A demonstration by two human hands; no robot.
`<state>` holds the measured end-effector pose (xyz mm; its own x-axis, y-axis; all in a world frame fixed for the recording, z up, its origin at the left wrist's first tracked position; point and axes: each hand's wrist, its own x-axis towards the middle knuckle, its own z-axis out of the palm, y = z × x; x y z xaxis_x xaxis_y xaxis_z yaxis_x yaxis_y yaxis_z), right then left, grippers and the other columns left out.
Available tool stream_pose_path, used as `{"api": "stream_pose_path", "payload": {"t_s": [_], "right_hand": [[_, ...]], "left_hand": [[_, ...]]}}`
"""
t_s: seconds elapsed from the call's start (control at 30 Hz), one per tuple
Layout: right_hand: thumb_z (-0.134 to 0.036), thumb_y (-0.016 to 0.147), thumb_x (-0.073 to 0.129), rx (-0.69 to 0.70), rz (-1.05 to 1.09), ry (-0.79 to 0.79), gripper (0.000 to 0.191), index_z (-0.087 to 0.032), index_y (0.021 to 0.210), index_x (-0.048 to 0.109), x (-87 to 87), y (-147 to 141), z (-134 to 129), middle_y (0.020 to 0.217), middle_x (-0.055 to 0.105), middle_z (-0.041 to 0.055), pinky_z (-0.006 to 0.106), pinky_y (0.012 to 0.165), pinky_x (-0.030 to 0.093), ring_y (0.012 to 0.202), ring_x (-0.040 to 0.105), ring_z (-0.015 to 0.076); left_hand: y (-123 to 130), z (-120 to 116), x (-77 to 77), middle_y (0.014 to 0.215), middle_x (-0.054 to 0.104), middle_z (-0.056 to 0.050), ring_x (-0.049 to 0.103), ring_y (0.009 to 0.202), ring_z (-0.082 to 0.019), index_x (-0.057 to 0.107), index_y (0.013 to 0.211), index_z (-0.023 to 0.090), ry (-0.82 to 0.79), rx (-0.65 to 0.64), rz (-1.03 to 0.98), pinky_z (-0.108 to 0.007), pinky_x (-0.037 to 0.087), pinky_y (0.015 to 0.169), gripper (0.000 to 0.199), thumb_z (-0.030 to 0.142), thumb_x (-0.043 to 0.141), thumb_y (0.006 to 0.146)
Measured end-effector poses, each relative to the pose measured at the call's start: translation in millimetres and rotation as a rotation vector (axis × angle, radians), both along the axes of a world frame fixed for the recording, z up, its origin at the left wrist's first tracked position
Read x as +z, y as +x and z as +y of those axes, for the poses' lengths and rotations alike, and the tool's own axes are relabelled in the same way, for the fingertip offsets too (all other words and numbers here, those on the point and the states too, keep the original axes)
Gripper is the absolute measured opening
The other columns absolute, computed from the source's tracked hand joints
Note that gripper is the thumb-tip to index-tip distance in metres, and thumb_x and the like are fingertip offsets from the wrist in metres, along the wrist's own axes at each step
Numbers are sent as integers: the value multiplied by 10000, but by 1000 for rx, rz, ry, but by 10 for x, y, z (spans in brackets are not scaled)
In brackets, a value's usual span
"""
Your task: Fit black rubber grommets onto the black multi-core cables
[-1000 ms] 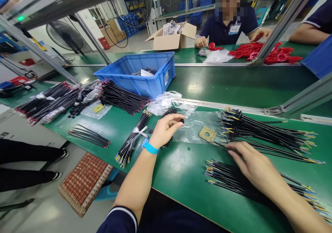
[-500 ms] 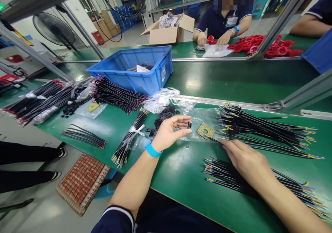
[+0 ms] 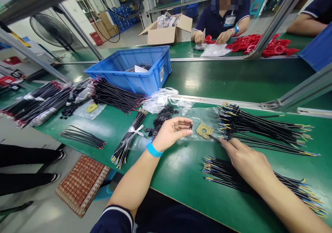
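My left hand (image 3: pixel 172 132) holds a small black part (image 3: pixel 191 126) at its fingertips, above a clear plastic bag. Pinched in my right hand (image 3: pixel 246 157) is a thin black cable (image 3: pixel 214 138), its tip at the yellow square pad (image 3: pixel 204 131) with a hole. Loose black parts (image 3: pixel 162 117) lie in a pile behind my left hand. A thick bundle of black cables (image 3: pixel 259 126) with coloured wire ends rests beyond my right hand. More such cables (image 3: pixel 225 174) lie beneath my right hand and forearm.
A blue bin (image 3: pixel 129 70) stands behind the pile. Cable bundles (image 3: pixel 41 100) cover the left side, beside a tied bundle (image 3: pixel 129 136). A metal frame post (image 3: pixel 278 20) rises at the right. Across the table, a person (image 3: pixel 223 22) handles red parts (image 3: pixel 261 45).
The cable in my right hand has its tip closer to the pad's hole. The black part has turned slightly in my left fingertips. The whole view has shifted a little.
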<state>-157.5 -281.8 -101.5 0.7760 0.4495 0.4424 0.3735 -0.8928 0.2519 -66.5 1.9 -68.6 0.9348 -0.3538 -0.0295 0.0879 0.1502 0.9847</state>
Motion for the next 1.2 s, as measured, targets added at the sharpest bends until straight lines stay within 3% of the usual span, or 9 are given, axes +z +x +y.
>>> {"api": "stream_pose_path", "payload": {"t_s": [0.13, 0.23, 0.37, 0.53, 0.7, 0.87, 1.07, 1.2], "right_hand": [[-168, 1084, 530, 105, -81, 292, 284, -172, 1338, 656, 169, -48, 49, 895, 674, -15, 200, 550, 471, 655, 649, 66], [-155, 1069, 582, 153, -110, 381, 419, -245, 1477, 592, 319, -129, 104, 913, 676, -24, 164, 661, 478, 715, 653, 54], [-131, 1051, 612, 172, -162, 322, 676, -312, 1664, 394, 405, -227, 144, 863, 681, -33, 165, 676, 466, 637, 608, 52], [-139, 1060, 591, 188, -175, 298, 707, -312, 1692, 326, 392, -247, 158, 866, 726, -26, 189, 700, 493, 633, 634, 68], [-122, 1055, 565, 175, -154, 278, 702, -300, 1693, 333, 405, -246, 160, 866, 741, -18, 242, 614, 494, 631, 661, 93], [-123, 1053, 555, 166, -193, 234, 691, -271, 1693, 339, 446, -286, 139, 867, 758, -13, 286, 566, 468, 640, 672, 104], [-24, 1013, 542, 271, -206, 142, 648, -140, 1639, 422, 420, -348, 169, 985, 799, 39, 331, 731, 497, 770, 710, 166], [-44, 1024, 546, 312, -189, 192, 518, -120, 1537, 536, 412, -316, 187, 944, 789, 47, 323, 752, 505, 789, 717, 173]], "left_hand": [[-33, -63, -18, 996, 817, -45, 742, 922, -141, 818, 995, 182, -107, -35, 136, -294, 598, 915, 445, 261, 1022, 608], [-73, -114, -32, 938, 808, -38, 747, 877, -137, 822, 976, 173, -176, -100, 233, -290, 586, 899, 507, 341, 1058, 560], [-123, -156, -42, 917, 804, -45, 757, 820, -142, 823, 970, 157, -226, -164, 325, -315, 578, 922, 569, 377, 1079, 512], [-138, -168, -34, 895, 809, -28, 760, 798, -119, 837, 937, 165, -203, -161, 345, -245, 583, 839, 565, 365, 1089, 473], [-131, -154, 6, 872, 824, -37, 764, 764, -125, 834, 900, 163, -164, -191, 354, -236, 604, 771, 559, 338, 1093, 436], [-144, -117, 5, 901, 835, -71, 766, 798, -156, 839, 944, 157, -56, -206, 267, -312, 636, 850, 572, 392, 1077, 480], [-196, -159, -52, 923, 838, -106, 748, 778, -172, 861, 973, 144, 152, -196, 6, -322, 630, 823, 532, 469, 1031, 587], [-279, -238, -52, 925, 840, -112, 726, 752, -160, 870, 959, 148, 184, -230, -24, -300, 615, 793, 556, 553, 1007, 603]]}}
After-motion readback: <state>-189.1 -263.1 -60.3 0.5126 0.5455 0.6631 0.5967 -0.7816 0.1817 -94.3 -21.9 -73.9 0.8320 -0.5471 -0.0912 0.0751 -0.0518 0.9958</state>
